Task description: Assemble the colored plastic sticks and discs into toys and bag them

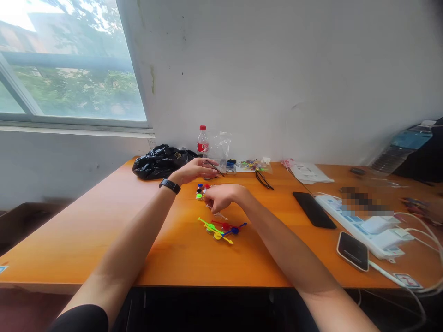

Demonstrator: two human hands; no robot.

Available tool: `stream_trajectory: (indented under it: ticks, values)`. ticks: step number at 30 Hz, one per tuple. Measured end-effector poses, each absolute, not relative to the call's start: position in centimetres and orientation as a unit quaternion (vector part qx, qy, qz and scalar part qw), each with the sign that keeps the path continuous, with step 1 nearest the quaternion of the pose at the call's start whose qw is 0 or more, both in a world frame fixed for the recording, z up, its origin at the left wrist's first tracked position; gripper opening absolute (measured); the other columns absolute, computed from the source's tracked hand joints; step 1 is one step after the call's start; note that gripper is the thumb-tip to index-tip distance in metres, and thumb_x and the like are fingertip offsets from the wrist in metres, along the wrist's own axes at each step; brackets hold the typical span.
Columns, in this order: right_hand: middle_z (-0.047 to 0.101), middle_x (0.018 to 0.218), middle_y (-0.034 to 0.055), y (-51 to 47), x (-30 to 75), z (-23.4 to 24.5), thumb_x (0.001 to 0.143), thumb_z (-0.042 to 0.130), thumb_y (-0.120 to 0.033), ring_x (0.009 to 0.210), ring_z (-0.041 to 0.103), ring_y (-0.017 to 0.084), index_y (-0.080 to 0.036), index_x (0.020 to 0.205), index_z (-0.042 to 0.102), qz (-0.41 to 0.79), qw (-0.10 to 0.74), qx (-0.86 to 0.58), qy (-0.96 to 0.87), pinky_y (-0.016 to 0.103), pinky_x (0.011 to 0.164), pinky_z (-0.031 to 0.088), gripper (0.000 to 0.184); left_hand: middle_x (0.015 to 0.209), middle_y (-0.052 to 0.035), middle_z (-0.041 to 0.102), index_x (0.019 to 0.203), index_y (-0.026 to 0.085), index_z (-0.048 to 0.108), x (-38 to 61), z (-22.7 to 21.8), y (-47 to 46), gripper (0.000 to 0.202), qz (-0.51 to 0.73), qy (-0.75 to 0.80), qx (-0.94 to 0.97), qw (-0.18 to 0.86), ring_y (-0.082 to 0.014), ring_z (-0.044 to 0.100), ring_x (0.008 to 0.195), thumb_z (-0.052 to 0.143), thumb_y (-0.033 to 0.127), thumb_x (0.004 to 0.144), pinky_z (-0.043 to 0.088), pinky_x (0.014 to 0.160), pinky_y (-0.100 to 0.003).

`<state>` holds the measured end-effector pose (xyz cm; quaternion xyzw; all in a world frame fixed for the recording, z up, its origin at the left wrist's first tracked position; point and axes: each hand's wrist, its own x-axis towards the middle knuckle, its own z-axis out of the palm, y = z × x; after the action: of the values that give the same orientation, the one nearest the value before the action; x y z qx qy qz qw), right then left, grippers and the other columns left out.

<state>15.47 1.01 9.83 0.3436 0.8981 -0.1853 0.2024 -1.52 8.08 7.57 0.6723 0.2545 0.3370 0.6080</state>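
Head view: two bare hands above a wooden table point(166, 263) with bright arrow spinners point(225, 227).
The left hand point(196, 169) pinches a thin black stick point(216, 168) above the tabletop; the right hand point(223, 196) curls beside small round pieces point(199, 196), fingertips unclear, grip impossible to tell. The stick looks light, stiff, perhaps breakable: best pinched mid-length.

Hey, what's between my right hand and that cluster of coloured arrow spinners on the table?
In the head view, a whitish arrow lies between your right hand and the coloured spinners; whether the hand touches it isn't clear.
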Motion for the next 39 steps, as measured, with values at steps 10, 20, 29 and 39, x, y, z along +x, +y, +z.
stream_trajectory:
  ticks: [10,20,29,39]
  values:
    - [0.072,0.081,0.0021,0.6,16.5,11.8,0.074,0.065,-0.020,0.071,0.059,0.017,-0.018,0.081,0.068,-0.197,0.136,0.365,0.900,0.029,0.058,0.034,0.007,0.118,-0.0161,0.078,0.131,0.015,0.066,-1.9,7.2,8.5,0.057,0.351,0.241,0.629,0.650,-0.0243,0.078,0.106,0.089,0.021,0.080,0.061,0.097,-0.034]
    - [0.075,0.088,0.0037,-2.3,20.3,17.8,0.090,0.065,-0.028,0.079,0.065,0.017,-0.018,0.092,0.074,-0.292,-0.184,0.263,0.901,0.028,0.069,0.048,0.013,0.095,-0.0119,0.080,0.128,0.011,0.068,-1.6,6.8,8.7,0.063,0.334,0.226,0.689,0.602,-0.0205,0.078,0.084,0.093,0.016,0.071,0.062,0.076,-0.028]
    - [0.070,0.081,0.0041,0.6,22.6,18.3,0.094,0.070,-0.049,0.071,0.063,0.018,-0.023,0.087,0.074,-0.130,-0.607,0.325,0.713,0.033,0.065,0.053,0.028,0.119,-0.0161,0.077,0.130,0.016,0.066,-1.4,7.4,7.7,0.062,0.255,0.236,0.711,0.612,-0.0255,0.079,0.100,0.093,0.023,0.075,0.063,0.083,-0.033]
    - [0.071,0.076,0.0043,2.7,24.0,17.1,0.093,0.069,-0.036,0.072,0.062,0.018,-0.020,0.078,0.073,-0.028,-0.578,0.416,0.701,0.035,0.071,0.049,0.022,0.115,-0.0168,0.080,0.133,0.015,0.065,-0.9,7.5,7.6,0.064,0.244,0.217,0.736,0.594,-0.0259,0.079,0.102,0.093,0.027,0.077,0.061,0.091,-0.037]
